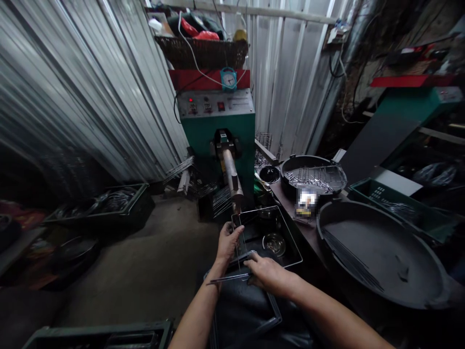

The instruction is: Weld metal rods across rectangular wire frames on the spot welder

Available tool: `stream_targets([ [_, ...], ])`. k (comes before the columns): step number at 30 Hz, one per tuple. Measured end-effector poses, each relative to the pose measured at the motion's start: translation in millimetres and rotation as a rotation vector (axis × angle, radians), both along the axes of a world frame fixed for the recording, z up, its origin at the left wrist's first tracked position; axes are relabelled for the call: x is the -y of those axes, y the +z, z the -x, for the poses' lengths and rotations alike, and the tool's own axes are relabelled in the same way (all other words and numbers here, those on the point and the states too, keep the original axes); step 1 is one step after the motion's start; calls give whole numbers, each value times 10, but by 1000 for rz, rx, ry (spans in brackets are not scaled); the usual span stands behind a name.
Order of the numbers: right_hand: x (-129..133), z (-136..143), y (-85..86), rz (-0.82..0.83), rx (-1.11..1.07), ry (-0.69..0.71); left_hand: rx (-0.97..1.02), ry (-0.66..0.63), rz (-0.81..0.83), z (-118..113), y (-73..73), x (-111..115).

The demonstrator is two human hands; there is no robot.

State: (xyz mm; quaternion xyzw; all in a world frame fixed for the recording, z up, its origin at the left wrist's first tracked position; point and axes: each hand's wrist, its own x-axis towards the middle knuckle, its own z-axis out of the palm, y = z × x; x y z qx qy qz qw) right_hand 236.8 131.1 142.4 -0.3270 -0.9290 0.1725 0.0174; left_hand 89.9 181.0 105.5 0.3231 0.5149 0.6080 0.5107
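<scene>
My left hand (229, 242) pinches the left side of a thin rectangular wire frame (289, 233), just below the tip of the machine's metal arm (232, 177). The frame's upper left corner is close to that tip; whether they touch I cannot tell. My right hand (267, 274) is closed around a few thin metal rods (228, 278) that stick out to the left, near the frame's lower edge. Beneath my hands, more wire frames (276, 312) lie on the dark cover over my lap.
The green machine (218, 121) carries a clock (228, 79) and a basket (203, 51). At right stand a large round pan (385, 242) with rods and another pan (316, 165) with wire pieces. Green crates (134, 208) sit at left and lower left (39, 334).
</scene>
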Motion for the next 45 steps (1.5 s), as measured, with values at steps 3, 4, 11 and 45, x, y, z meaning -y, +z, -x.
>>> stream_targets([
  [3,-13,7,9,-2,14,13,26,-45,-55,-1,-17,-6],
  [4,-15,7,7,-2,17,16,31,-46,-59,-4,-19,-3],
  [11,-11,-4,-45,-42,10,17,-1,-48,-18,-24,1,7],
  [45,-930,-169,-350,-226,-451,-244,-21,-149,96,500,140,-547],
])
